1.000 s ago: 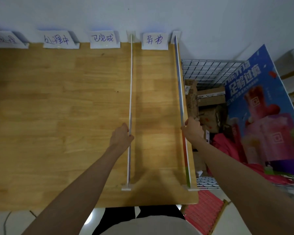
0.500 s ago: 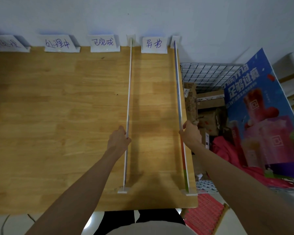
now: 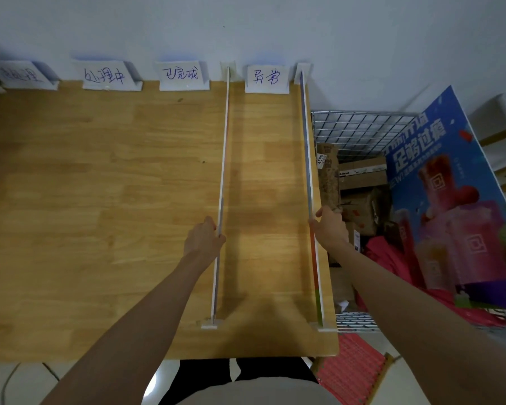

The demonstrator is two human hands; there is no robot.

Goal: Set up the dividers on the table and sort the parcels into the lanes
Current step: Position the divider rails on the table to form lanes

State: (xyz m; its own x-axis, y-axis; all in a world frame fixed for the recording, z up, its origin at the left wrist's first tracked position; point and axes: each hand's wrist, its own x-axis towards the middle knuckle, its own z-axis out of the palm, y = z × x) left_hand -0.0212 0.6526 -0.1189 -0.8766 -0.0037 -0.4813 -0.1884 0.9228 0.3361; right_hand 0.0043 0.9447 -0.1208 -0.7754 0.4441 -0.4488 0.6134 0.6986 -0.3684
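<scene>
Two thin upright dividers stand on the wooden table (image 3: 100, 200), running from the back wall to the front edge in small white feet. My left hand (image 3: 203, 239) grips the top edge of the left divider (image 3: 224, 147) about two thirds of the way toward me. My right hand (image 3: 329, 228) pinches the right divider (image 3: 306, 135), which runs along the table's right edge. Between them lies one narrow lane. Cardboard parcels (image 3: 360, 182) sit in a wire basket (image 3: 360, 127) to the right of the table.
Several white handwritten label cards (image 3: 184, 76) lean against the back wall. A large blue poster board (image 3: 456, 200) stands in the basket beside red bags (image 3: 392, 258). A red ribbed mat (image 3: 351, 372) lies on the floor at the front right.
Both hands stay on the dividers. The near end of the left divider has slid a little to the left, and the view has dipped slightly.
</scene>
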